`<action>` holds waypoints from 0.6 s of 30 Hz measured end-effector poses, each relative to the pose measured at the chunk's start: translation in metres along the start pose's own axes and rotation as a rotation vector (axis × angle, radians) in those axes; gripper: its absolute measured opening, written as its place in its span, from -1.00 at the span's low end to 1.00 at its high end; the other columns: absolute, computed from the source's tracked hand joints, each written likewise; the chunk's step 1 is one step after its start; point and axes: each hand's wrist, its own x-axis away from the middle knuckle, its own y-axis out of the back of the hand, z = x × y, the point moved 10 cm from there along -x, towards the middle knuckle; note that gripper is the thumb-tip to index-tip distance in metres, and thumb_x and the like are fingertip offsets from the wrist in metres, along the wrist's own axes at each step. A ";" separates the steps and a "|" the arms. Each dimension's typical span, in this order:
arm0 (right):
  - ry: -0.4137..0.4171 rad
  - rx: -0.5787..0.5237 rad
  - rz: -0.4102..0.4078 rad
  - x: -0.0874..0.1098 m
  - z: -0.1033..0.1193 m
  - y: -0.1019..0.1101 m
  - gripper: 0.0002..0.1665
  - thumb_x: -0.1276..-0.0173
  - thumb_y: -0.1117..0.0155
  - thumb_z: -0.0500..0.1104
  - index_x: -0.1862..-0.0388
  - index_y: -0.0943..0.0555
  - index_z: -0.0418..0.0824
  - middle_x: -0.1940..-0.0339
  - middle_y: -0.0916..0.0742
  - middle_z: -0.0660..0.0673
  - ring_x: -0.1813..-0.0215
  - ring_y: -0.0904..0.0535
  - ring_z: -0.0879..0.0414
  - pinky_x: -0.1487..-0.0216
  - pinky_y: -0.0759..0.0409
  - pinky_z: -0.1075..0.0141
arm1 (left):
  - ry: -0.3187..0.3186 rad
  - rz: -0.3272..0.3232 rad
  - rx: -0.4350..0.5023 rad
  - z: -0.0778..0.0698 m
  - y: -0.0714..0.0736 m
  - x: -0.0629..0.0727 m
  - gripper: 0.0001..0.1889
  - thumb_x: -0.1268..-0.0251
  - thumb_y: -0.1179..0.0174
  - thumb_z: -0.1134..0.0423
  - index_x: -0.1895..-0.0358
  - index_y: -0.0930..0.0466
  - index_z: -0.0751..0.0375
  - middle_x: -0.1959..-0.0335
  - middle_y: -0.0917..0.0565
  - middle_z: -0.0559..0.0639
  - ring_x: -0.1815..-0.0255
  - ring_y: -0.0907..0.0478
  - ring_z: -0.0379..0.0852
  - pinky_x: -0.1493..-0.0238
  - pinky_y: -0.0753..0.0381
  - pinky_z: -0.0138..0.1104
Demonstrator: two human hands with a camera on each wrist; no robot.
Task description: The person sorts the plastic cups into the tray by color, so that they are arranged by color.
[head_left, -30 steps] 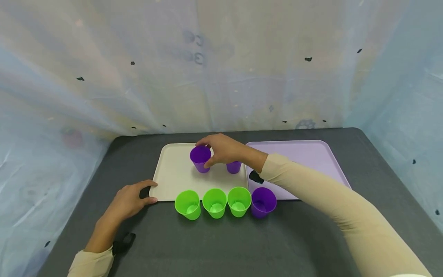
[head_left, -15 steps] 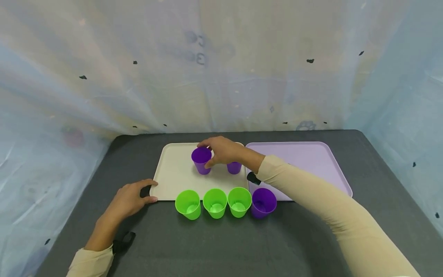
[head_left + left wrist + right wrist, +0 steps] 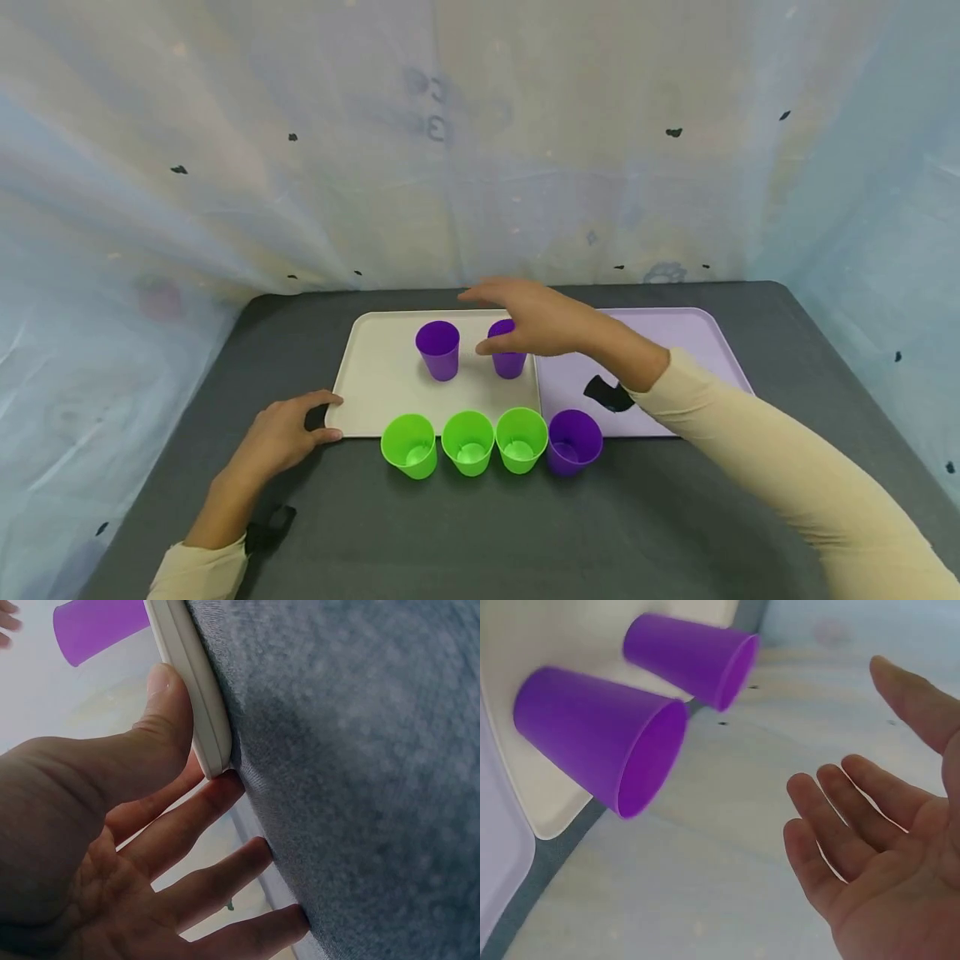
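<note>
My left hand [image 3: 277, 442] holds the near left corner of a cream tray [image 3: 375, 379], thumb at its front edge and index finger at its left edge. In the left wrist view the thumb [image 3: 166, 705] presses the tray's rim; the other fingers are spread on the table. My right hand [image 3: 543, 317] hovers with nothing in it, fingers apart from the cups. Two purple cups stand upright on the cream tray: a left purple cup [image 3: 441, 354] and a right purple cup [image 3: 510, 365], the latter partly hidden behind the hand in the head view.
In front of the trays stand a row of three green cups, the left one [image 3: 410, 450], the middle one [image 3: 468, 446] and the right one [image 3: 521, 442], and a purple cup [image 3: 573, 446]. A lilac tray [image 3: 675, 333] adjoins the cream tray. Printed sheeting [image 3: 480, 167] surrounds the dark table [image 3: 450, 533].
My right hand has let go of the left purple cup, which stays on the cream tray, and has moved right with its fingers spread. The left hand has not moved.
</note>
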 end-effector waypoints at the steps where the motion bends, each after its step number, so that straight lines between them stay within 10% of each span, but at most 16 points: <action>1: 0.006 -0.008 -0.017 0.011 0.001 0.003 -0.17 -0.32 -0.39 0.12 -0.52 -0.33 0.01 -0.51 -0.43 -0.04 -0.58 -0.26 -0.03 -0.56 -0.25 -0.03 | 0.001 0.005 0.001 0.000 0.000 0.000 -0.44 -0.12 -0.44 -0.01 -0.21 -0.60 0.05 -0.17 -0.63 0.36 -0.09 -0.56 0.46 0.06 -0.53 0.25; 18: -0.040 -0.181 -0.284 0.171 -0.049 -0.041 -0.21 -0.25 -0.45 0.14 -0.44 -0.37 0.22 -0.38 -0.54 0.16 -0.40 -0.44 0.23 -0.33 -0.51 0.22 | -0.004 0.023 -0.011 -0.006 -0.002 0.002 -0.44 -0.13 -0.43 -0.01 -0.21 -0.59 0.06 -0.16 -0.64 0.35 -0.06 -0.59 0.43 0.08 -0.55 0.23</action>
